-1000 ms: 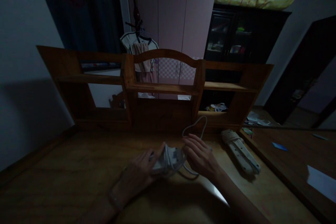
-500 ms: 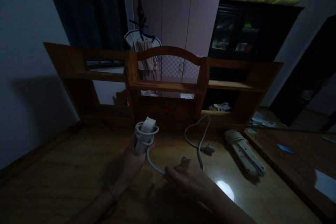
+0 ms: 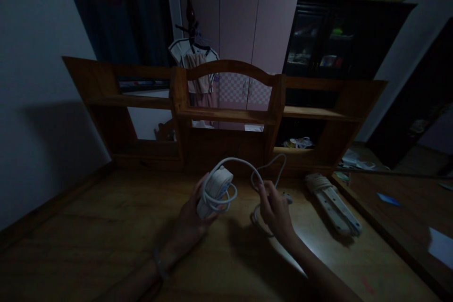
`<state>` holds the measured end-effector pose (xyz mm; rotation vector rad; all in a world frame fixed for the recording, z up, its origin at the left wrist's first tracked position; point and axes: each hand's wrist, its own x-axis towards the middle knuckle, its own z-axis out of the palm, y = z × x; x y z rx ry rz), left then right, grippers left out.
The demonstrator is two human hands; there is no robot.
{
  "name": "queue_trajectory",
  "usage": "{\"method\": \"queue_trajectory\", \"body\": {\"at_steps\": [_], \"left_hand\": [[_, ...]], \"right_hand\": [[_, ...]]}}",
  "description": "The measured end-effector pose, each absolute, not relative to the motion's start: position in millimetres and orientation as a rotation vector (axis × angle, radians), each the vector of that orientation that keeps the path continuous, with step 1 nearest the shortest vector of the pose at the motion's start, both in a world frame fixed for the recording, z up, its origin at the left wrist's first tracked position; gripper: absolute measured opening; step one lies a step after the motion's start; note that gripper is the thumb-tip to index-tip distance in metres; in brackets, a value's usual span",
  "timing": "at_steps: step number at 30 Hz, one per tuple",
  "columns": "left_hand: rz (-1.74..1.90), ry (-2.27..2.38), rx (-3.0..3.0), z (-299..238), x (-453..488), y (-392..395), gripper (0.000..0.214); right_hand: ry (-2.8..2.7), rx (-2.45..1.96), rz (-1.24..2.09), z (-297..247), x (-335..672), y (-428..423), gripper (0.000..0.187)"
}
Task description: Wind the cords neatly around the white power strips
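Observation:
A white power strip (image 3: 220, 180) is tilted up off the desk in my left hand (image 3: 193, 219), whose fingers wrap round its lower part. Loose loops of its cord circle the strip. My right hand (image 3: 278, 210) pinches the white cord (image 3: 235, 159), which arcs from the strip over to my fingertips. Behind and below that hand, the rest of the cord curls on the desk, and its plug (image 3: 287, 197) shows partly past my knuckles. Farther right lies a second power strip (image 3: 332, 205), its cord wound round its far end.
The wooden desk (image 3: 106, 226) carries a wooden shelf unit (image 3: 226, 115) along its back edge. To the right stands a lower brown surface (image 3: 375, 186) with a blue card (image 3: 388, 199) and a white paper (image 3: 440, 247). A wall borders the left side.
My right hand has moved up and to the right, drawing the cord into an arc over the strip. My left hand has shifted right and turned the strip.

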<state>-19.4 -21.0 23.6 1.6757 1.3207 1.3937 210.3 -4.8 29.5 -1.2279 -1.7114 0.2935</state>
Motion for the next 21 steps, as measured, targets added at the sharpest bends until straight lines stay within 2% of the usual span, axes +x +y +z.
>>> {"method": "queue_trajectory", "body": {"at_steps": [3, 5, 9, 11, 18, 21], "left_hand": [[1.423, 1.307, 1.624, 25.7, -18.7, -19.6, 0.077], [1.453, 1.325, 1.509, 26.2, -21.9, -16.9, 0.074], [1.444, 1.297, 1.248, 23.2, -34.8, -8.8, 0.052], [1.426, 1.281, 1.166, 20.6, -40.5, -5.5, 0.049], [1.478, 1.286, 1.292, 20.3, -38.4, -7.8, 0.051], [1.459, 1.331, 1.427, 20.3, -34.3, -12.0, 0.060]], "right_hand": [[-1.419, -1.126, 0.675, 33.8, 210.7, -6.7, 0.028], [-1.251, -1.061, 0.793, 30.3, 213.5, -3.1, 0.030], [-1.008, -1.030, 0.869, 13.1, 228.0, 14.9, 0.032], [-0.932, -1.028, 0.924, 2.8, 235.0, 24.7, 0.034], [-0.860, -1.030, 1.032, -16.9, 238.5, 39.6, 0.038], [-0.872, -1.044, 1.022, -15.5, 242.0, 40.6, 0.040]]}}
